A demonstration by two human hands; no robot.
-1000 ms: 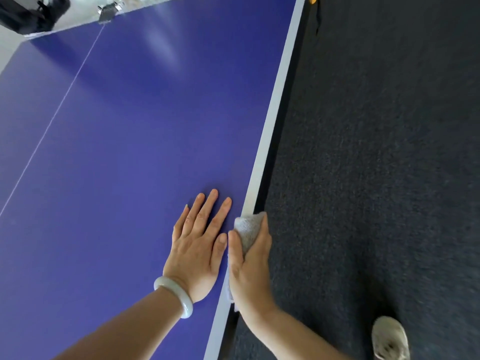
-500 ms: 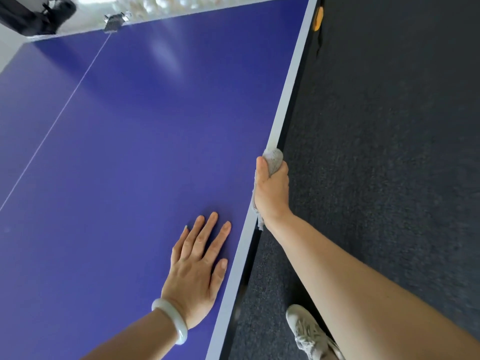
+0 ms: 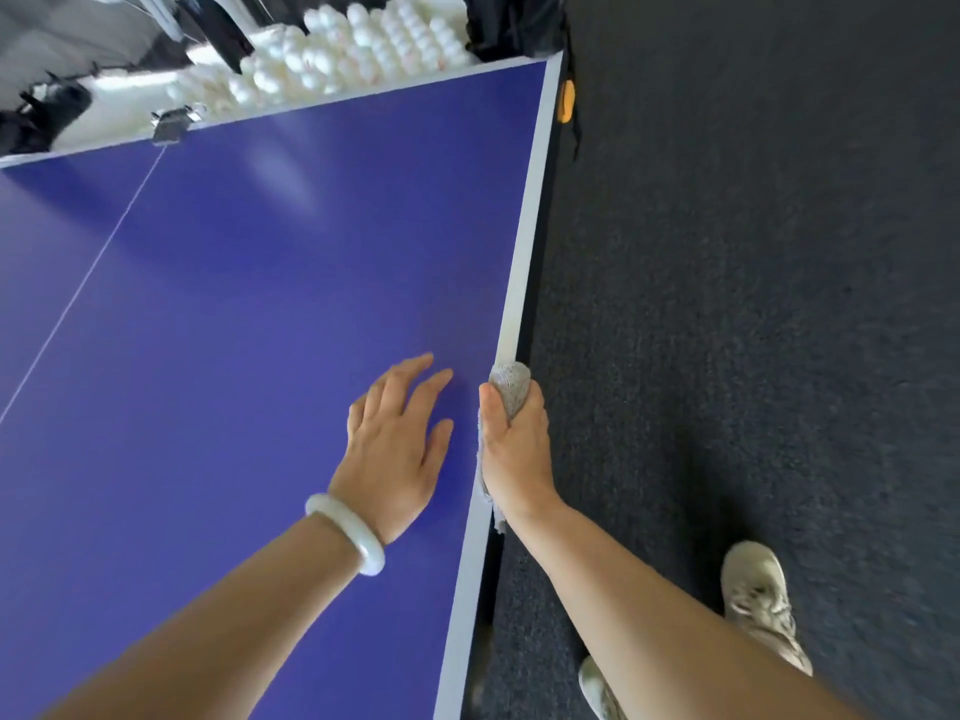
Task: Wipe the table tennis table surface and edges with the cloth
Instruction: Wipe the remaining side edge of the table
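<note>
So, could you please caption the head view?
Wiping the table edge: right hand grips cloth, left hand on blue surface.

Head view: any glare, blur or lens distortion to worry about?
Head view: soft glare streak on the table toward its far end; wide-angle bend slightly bows the white edge; balls and shoe are blurred; right hand gripping the cloth is fairly sharp.

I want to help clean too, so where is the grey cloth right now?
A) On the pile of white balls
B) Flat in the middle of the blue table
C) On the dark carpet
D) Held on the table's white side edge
D: the right hand grips the crumpled grey cloth against the white side edge of the blue table tennis table; the left hand holds nothing.
</note>
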